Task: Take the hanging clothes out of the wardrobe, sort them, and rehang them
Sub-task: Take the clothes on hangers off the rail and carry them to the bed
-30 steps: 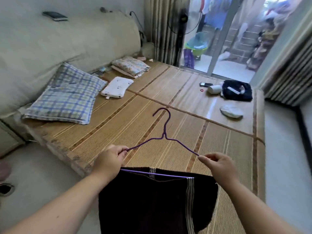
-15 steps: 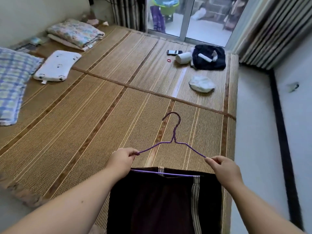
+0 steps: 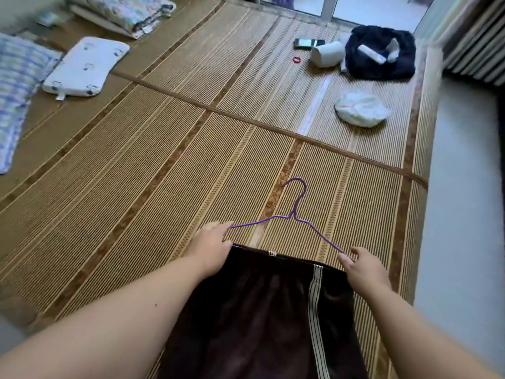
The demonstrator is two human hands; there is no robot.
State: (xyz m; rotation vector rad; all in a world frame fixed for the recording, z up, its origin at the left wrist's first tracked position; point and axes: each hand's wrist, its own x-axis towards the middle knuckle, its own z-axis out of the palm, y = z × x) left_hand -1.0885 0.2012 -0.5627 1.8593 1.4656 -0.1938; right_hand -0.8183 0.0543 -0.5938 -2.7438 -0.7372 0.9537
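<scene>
A thin purple wire hanger (image 3: 293,214) lies flat over the bamboo mat (image 3: 153,160), hook pointing away from me. A dark brown garment with pale striped bands (image 3: 262,310) hangs folded over its bottom bar toward me. My left hand (image 3: 210,248) pinches the hanger's left end. My right hand (image 3: 360,269) pinches the right end. The hanger's bottom bar is mostly hidden by the cloth.
On the mat lie a white pillow (image 3: 84,67), a checked blue cloth (image 3: 13,86), a folded floral quilt (image 3: 128,9), a navy bundle (image 3: 379,56), a white roll (image 3: 326,54), a phone (image 3: 307,42), a red band (image 3: 296,60) and a white bag (image 3: 360,110). Grey floor (image 3: 461,214) runs along the right.
My view has tipped downward and moved over the mat. The hanger with the garment has come down close to the mat near its right edge, both hands still at its ends.
</scene>
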